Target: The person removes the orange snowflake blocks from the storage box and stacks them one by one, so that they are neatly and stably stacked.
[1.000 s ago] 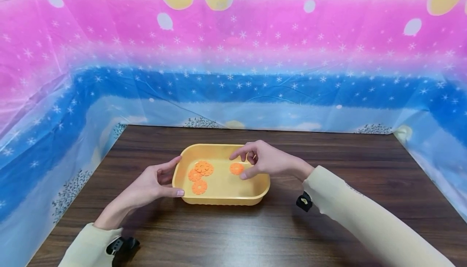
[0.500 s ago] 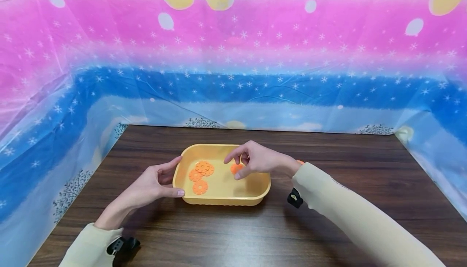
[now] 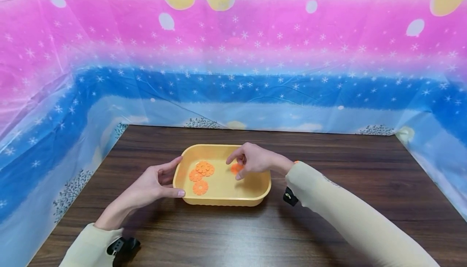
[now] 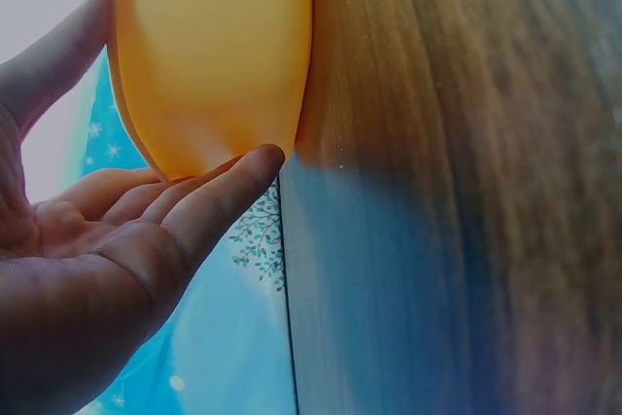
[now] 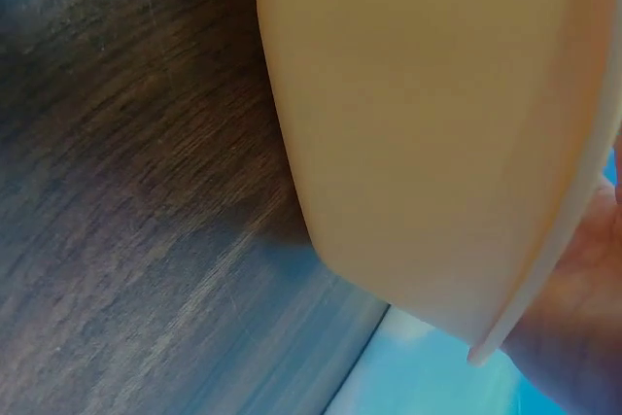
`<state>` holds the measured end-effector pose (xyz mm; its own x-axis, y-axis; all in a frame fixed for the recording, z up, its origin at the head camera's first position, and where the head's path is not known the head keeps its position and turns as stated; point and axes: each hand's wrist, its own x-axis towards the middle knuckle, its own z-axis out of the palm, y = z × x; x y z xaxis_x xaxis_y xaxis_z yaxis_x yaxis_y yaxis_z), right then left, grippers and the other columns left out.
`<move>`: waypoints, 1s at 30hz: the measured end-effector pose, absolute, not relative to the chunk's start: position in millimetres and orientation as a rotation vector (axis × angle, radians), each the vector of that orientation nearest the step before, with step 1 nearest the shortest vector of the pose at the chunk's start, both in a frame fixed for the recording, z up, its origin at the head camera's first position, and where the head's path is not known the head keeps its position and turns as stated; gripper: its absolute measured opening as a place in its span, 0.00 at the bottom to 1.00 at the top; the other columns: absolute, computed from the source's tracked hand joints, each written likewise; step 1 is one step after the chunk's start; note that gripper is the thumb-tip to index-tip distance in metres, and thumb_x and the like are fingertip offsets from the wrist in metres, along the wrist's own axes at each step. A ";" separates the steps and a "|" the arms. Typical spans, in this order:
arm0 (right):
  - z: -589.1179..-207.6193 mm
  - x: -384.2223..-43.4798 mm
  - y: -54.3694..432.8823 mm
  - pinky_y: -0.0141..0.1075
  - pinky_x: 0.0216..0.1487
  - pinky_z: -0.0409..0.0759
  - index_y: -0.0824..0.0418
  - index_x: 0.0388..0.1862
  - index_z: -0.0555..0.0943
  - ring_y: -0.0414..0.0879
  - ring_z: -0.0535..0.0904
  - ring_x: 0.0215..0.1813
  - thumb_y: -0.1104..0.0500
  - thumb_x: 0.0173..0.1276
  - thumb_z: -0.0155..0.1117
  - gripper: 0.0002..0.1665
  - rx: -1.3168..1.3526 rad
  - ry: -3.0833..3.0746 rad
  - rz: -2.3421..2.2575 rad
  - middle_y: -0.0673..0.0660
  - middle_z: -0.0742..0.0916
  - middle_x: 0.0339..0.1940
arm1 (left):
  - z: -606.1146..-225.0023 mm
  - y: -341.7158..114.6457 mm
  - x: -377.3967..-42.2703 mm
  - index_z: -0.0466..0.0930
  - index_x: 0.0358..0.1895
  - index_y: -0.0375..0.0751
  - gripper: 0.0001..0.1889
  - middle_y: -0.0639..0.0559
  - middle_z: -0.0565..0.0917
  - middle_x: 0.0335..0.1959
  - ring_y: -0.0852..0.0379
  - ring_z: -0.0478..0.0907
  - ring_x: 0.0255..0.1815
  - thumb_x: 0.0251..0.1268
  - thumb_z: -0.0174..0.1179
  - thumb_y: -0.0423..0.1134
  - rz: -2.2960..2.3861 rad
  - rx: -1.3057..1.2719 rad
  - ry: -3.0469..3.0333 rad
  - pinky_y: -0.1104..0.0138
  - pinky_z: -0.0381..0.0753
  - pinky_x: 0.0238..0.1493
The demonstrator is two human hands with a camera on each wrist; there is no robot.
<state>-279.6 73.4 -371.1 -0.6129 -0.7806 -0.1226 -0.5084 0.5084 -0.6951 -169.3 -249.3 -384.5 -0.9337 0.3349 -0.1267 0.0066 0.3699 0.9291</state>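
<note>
Left hand [image 3: 151, 184] grips left end of yellow tub [image 3: 226, 198], long axis left-right. Lone notched orange disc [image 3: 236, 169] toward tub's right end, partly hidden by nearer right hand [image 3: 256, 158]: thumb, index apart; contact unclear.

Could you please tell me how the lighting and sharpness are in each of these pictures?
Head view: bright and fairly sharp, with pale glare on the table in front of the tray; left wrist view: upper left washed nearly white, table grain soft at right; right wrist view: dimmer and hazy, the tray smooth without clear detail.
</note>
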 end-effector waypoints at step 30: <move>-384.9 -266.5 51.6 0.32 0.36 0.70 0.59 0.40 0.89 0.44 0.70 0.31 0.69 0.57 0.80 0.13 -0.983 2.568 -0.650 0.51 0.81 0.29 | -384.0 -249.8 -169.1 0.50 0.84 0.37 0.54 0.32 0.57 0.82 0.32 0.65 0.77 0.60 0.77 0.35 1.581 0.308 2.349 0.57 0.82 0.61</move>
